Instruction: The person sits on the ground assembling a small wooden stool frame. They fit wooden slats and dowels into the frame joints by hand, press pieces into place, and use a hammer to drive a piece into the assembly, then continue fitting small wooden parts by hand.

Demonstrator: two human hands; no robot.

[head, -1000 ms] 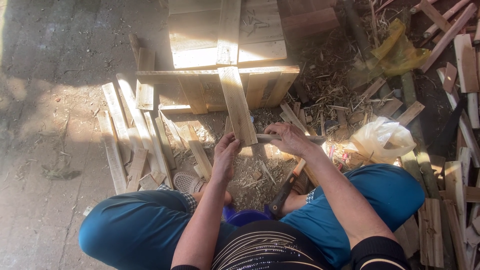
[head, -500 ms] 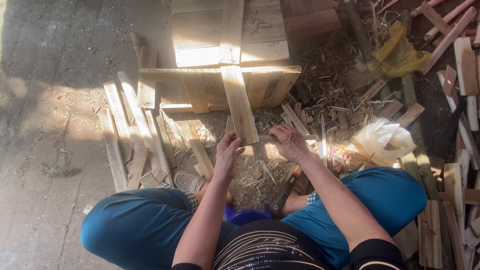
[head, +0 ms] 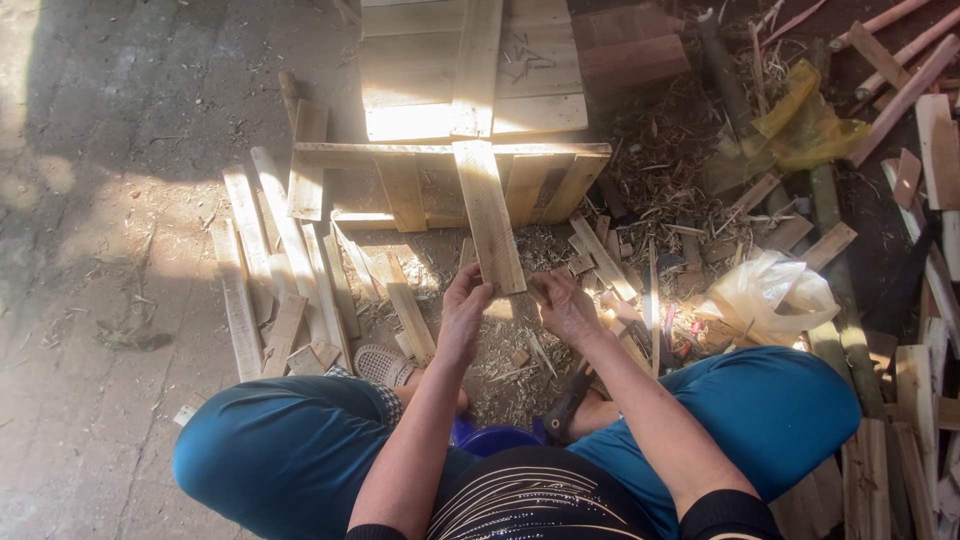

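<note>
I sit on the ground with my knees apart in blue trousers. A long pale wooden slat [head: 488, 215] slopes down from a low slat frame [head: 450, 150] to my hands. My left hand [head: 462, 315] pinches the slat's lower left corner. My right hand [head: 567, 308] has its fingers curled against the lower right corner. The two hands are close together over a patch of wood chips. A dark-handled tool [head: 568, 402] lies between my legs, below my right wrist.
A big wooden crate [head: 470, 70] stands behind the frame. Loose slats [head: 270, 260] lie at the left and stacked planks [head: 920, 400] at the right. There is a white plastic bag [head: 765, 290], yellow plastic [head: 805, 115], a sandal [head: 380, 365] and a blue tub [head: 490, 438].
A second ago both hands held a thin stick across; it has left them and lies among the chips at the right. Both hands have closed in on the slat's lower end.
</note>
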